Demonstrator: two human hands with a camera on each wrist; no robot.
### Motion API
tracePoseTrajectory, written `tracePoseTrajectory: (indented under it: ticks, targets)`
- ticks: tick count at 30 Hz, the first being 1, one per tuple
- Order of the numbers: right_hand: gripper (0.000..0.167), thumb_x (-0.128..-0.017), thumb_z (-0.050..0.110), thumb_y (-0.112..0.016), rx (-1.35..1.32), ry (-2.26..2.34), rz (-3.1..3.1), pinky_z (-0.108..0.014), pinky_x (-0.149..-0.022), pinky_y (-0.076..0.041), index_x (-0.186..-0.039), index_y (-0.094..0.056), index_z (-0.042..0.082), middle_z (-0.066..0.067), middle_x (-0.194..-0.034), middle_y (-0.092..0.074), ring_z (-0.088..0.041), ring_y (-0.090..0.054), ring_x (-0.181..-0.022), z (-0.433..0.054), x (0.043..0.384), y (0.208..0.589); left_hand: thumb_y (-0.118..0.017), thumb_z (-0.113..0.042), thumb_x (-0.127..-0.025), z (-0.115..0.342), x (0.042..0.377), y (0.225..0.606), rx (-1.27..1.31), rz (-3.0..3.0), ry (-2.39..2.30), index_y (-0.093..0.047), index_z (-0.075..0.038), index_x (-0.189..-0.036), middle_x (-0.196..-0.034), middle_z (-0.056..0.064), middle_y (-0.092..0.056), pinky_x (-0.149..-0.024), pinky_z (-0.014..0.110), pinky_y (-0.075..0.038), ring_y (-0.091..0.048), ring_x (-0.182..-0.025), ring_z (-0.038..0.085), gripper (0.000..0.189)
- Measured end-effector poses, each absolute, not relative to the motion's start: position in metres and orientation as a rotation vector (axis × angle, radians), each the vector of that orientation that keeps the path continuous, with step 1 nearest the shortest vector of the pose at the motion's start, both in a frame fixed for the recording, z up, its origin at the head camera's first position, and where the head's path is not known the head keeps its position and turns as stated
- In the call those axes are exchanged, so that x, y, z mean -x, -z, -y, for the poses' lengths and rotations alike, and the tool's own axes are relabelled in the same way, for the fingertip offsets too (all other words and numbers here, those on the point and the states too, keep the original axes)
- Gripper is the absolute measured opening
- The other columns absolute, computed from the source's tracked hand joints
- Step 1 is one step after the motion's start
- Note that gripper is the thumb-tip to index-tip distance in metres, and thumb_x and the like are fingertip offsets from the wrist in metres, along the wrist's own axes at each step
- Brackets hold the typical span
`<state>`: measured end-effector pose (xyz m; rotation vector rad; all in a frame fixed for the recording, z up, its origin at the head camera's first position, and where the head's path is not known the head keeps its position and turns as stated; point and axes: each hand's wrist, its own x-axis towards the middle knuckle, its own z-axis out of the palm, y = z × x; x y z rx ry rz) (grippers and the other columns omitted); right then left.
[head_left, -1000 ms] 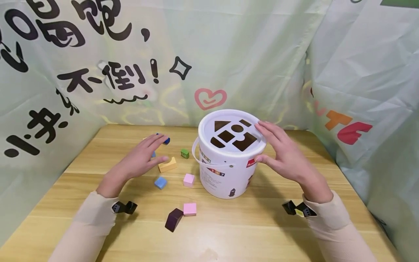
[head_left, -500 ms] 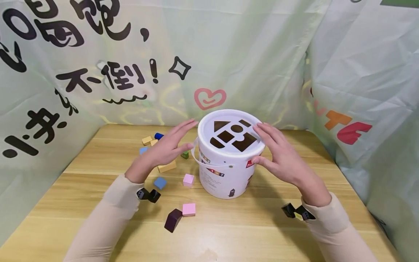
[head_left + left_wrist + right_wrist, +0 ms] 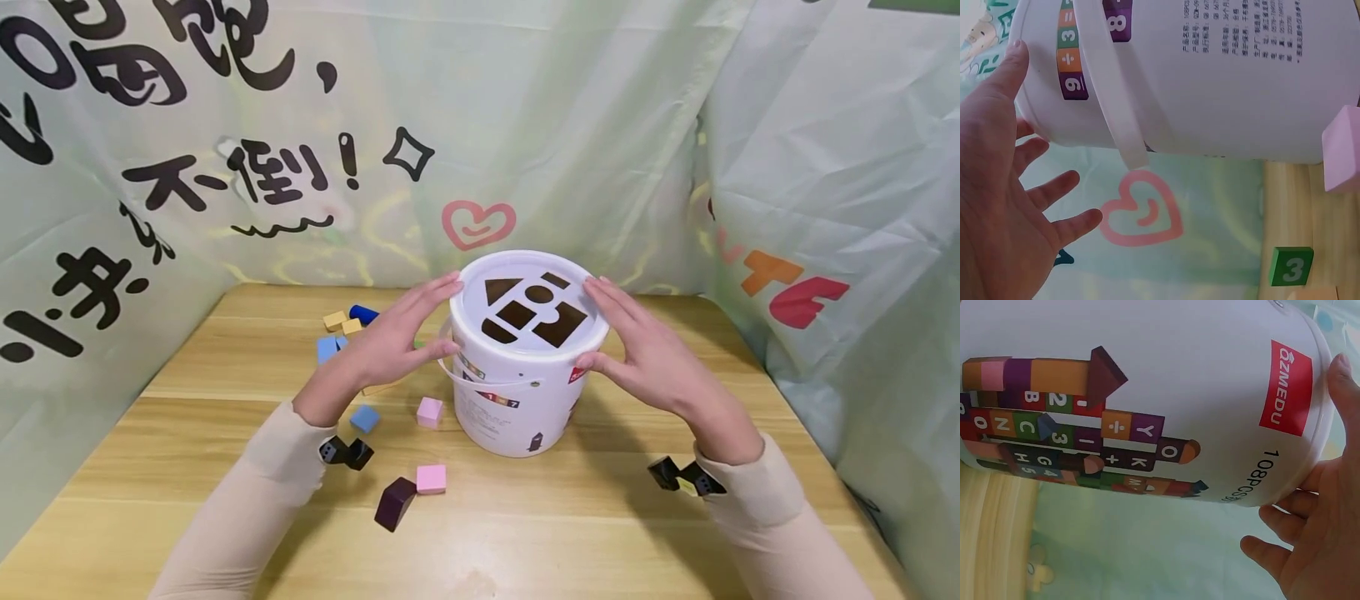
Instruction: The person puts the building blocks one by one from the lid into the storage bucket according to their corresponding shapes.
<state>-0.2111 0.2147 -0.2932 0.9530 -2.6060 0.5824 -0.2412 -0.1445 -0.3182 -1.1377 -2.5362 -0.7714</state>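
A white bucket (image 3: pixel 510 408) with a shape-cutout lid (image 3: pixel 525 333) stands upright on the wooden table, its handle (image 3: pixel 480 383) hanging at the side. At the lid's left edge is my left hand (image 3: pixel 393 337), fingers extended and thumb on the rim; the left wrist view shows the other fingers spread. My right hand (image 3: pixel 648 354) touches the opposite rim, thumb in front and fingers behind, as the right wrist view also shows. Near the left forearm lie a pink cube (image 3: pixel 430 412) and a blue block (image 3: pixel 365 419).
A pink block (image 3: pixel 431 479) and a dark purple block (image 3: pixel 395 504) lie in front. Left of the bucket are a blue cylinder (image 3: pixel 364 315), yellow blocks (image 3: pixel 334 320) and a green block marked 3 (image 3: pixel 1291 267), mostly hidden in the head view. A printed curtain (image 3: pixel 360 83) hangs behind.
My left hand has moved right from above the blocks to the lid's rim. The right hand has stayed at its side. The bucket has turned slightly.
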Motion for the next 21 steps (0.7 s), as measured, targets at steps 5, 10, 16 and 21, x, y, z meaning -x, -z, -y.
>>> tracePoseTrajectory:
  ticks: [5,10,16,21]
  targets:
    - [0.081,-0.090,0.042,-0.069,-0.960,-0.608,2.637,-0.059,-0.105,-0.032,-0.154,-0.030,0.011,-0.007,-0.159,-0.025,-0.034,-0.029,-0.142,-0.217,0.212,0.290,-0.047,-0.065,-0.092,0.150,0.231,0.319,1.138,2.512,0.709,-0.026,-0.021,-0.156,-0.162,-0.004,-0.017,-0.110,0.055,-0.031,-0.022,-0.145,0.023,0.080]
    - [0.068,-0.095,0.029,-0.066,-0.938,-0.631,2.636,-0.059,-0.106,-0.032,-0.154,-0.033,0.015,-0.002,-0.158,-0.028,-0.027,-0.027,-0.144,-0.222,0.211,0.289,-0.045,-0.066,-0.092,0.151,0.220,0.319,1.180,2.456,0.642,-0.030,-0.018,-0.155,-0.160,-0.002,-0.024,-0.107,0.053,-0.036,-0.028,-0.142,0.023,0.080]
    - [0.066,-0.098,0.033,-0.060,-1.011,-0.580,2.597,-0.058,-0.104,-0.034,-0.154,-0.032,0.012,-0.005,-0.158,-0.028,-0.033,-0.032,-0.140,-0.221,0.210,0.290,-0.039,-0.067,-0.093,0.150,0.206,0.318,1.236,2.376,0.580,-0.034,-0.012,-0.152,-0.157,0.003,-0.030,-0.105,0.052,-0.039,-0.031,-0.139,0.026,0.081]
    - [0.078,-0.094,0.049,-0.059,-1.080,-0.508,2.529,-0.057,-0.105,-0.033,-0.154,-0.029,0.010,-0.007,-0.159,-0.027,-0.032,-0.029,-0.142,-0.215,0.210,0.295,-0.040,-0.066,-0.094,0.149,0.196,0.317,1.260,2.358,0.540,-0.034,-0.012,-0.152,-0.157,0.004,-0.030,-0.107,0.050,-0.036,-0.031,-0.139,0.027,0.080]
